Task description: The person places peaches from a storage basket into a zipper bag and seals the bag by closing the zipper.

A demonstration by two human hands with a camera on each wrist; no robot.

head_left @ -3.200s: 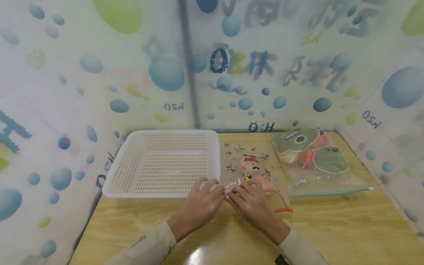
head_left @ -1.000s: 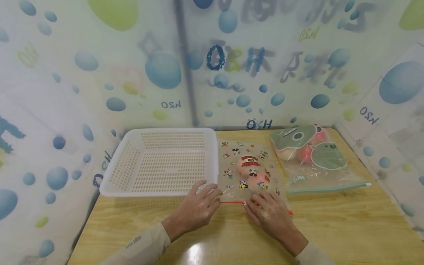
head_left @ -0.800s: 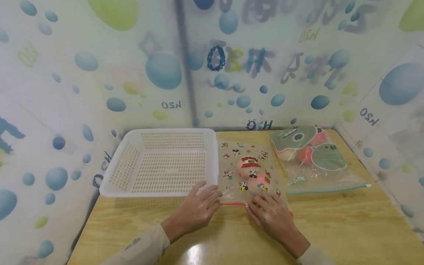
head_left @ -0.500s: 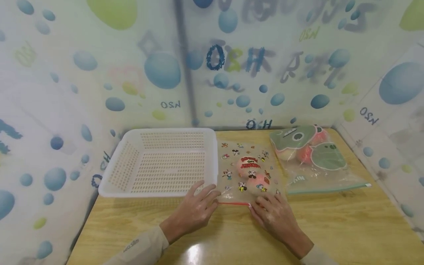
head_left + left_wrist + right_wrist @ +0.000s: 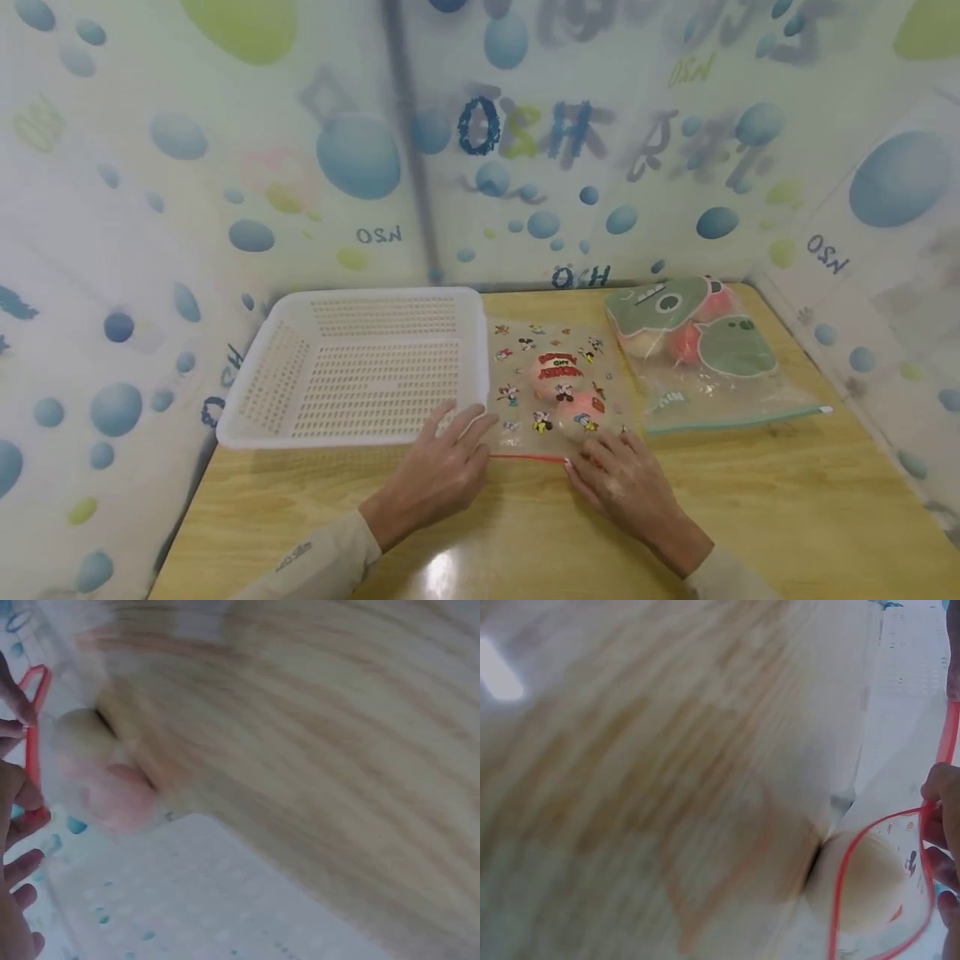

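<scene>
A clear zip bag [image 5: 517, 367] with small cartoon prints lies on the table, two round, pinkish, peach-like fruits [image 5: 581, 408] inside. My left hand [image 5: 435, 471] pinches the left end of its red zip edge [image 5: 528, 457], thumb and forefinger on the strip in the left wrist view. Farther right along this edge, my right hand [image 5: 626, 487] pinches the strip at a small pale slider [image 5: 567, 462]. Between the hands the red strip runs straight. Beyond the right hand, the right wrist view shows the red mouth [image 5: 840, 877] gaping in a loop, a fruit [image 5: 870, 881] behind it.
A white perforated plastic basket [image 5: 480, 375] stands left of the bag, close by the left fingers. To the right lies a second zip bag [image 5: 720, 408] with green dinosaur print, a green zip edge and several round fruits. A patterned wall [image 5: 480, 208] closes off the back.
My right hand has slid rightward along the red edge with the slider, away from the left hand. The strip between them has straightened and the bag lies flatter. The left hand stays at its corner.
</scene>
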